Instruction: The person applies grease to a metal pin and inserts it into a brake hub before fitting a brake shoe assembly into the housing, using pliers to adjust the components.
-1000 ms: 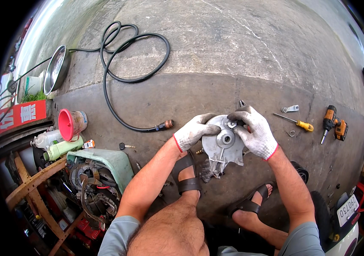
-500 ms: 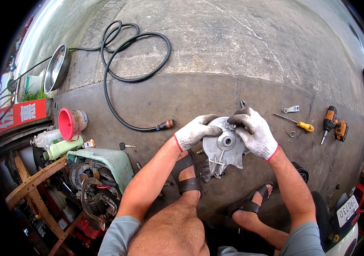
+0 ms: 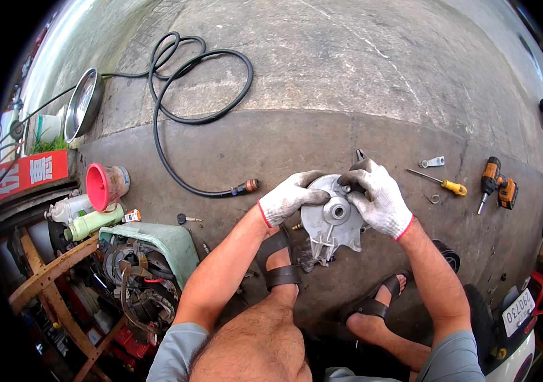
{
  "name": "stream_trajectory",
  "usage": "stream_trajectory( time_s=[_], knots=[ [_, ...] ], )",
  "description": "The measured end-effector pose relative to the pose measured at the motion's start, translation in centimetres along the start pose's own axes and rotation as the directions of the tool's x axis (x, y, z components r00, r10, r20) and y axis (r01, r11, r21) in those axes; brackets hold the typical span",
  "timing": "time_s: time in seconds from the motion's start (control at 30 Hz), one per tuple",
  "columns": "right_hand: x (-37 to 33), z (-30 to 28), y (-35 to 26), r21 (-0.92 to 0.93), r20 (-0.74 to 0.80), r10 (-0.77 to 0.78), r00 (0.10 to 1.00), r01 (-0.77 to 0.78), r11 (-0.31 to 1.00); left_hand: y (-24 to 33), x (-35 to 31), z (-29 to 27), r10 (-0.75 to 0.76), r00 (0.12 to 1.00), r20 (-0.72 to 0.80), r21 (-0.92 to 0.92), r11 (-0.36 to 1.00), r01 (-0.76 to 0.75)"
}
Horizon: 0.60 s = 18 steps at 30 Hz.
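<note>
Just right of centre in the frame, both gloved hands are on a grey metal engine cover (image 3: 334, 223) that's propped on edge on the concrete floor (image 3: 322, 83), right in front of the sandalled feet. Left hand (image 3: 289, 197) is wrapped over the cover's upper left rim, holding it steady. Right hand (image 3: 379, 200) is closed over the upper right edge with the fingers pinched down near the top, maybe on a small bolt or fitting, but the glove hides it so I can't tell.

Looks to me like the step in hand is working something on the rim of that cover by fingers alone, with one hand bracing and the other doing the fiddly bit. For the next move I'd say keep the cover from tipping and get a tool on it. A yellow-handled screwdriver (image 3: 440, 181) lies just to the right, with a cordless drill (image 3: 497, 184) further right and a small flat bracket (image 3: 432, 162) above it.

Other stuff around: a black hose (image 3: 176, 95) coils across the upper left, its brass end (image 3: 246, 187) lying near the left hand. A red funnel (image 3: 97, 186) sits at left, with a green plastic tub (image 3: 169, 245) of greasy parts lower left.
</note>
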State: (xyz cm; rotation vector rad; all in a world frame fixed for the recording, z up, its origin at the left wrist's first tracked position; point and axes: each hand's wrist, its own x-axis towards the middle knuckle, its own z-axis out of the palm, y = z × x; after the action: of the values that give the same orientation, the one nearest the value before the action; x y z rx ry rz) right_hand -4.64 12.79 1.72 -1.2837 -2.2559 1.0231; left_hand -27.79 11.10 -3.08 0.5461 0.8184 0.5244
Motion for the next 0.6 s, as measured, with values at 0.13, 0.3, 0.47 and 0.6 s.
stream_trajectory(
  time_s=[0.13, 0.3, 0.47, 0.6],
  knots=[
    [-0.11, 0.16, 0.22, -0.022, -0.015, -0.010, 1.000, 0.010, 1.000, -0.07, -0.02, 0.08, -0.010, 1.000, -0.006, 0.006, 1.000, 0.010],
    [-0.07, 0.06, 0.09, -0.051, -0.027, -0.032, 0.999, 0.031, 0.998, -0.11, 0.12, 0.07, -0.003, 1.000, -0.013, 0.015, 1.000, 0.004],
    [-0.34, 0.10, -0.24, 0.016, -0.077, 0.043, 0.996, -0.042, 0.999, 0.19, -0.14, 0.48, -0.010, 1.000, -0.008, -0.030, 0.999, 0.010],
    [-0.59, 0.36, -0.25, -0.006, -0.094, 0.030, 0.995, -0.031, 1.000, -0.06, -0.24, 0.43, -0.006, 1.000, -0.015, -0.036, 0.999, 0.005]
  ],
)
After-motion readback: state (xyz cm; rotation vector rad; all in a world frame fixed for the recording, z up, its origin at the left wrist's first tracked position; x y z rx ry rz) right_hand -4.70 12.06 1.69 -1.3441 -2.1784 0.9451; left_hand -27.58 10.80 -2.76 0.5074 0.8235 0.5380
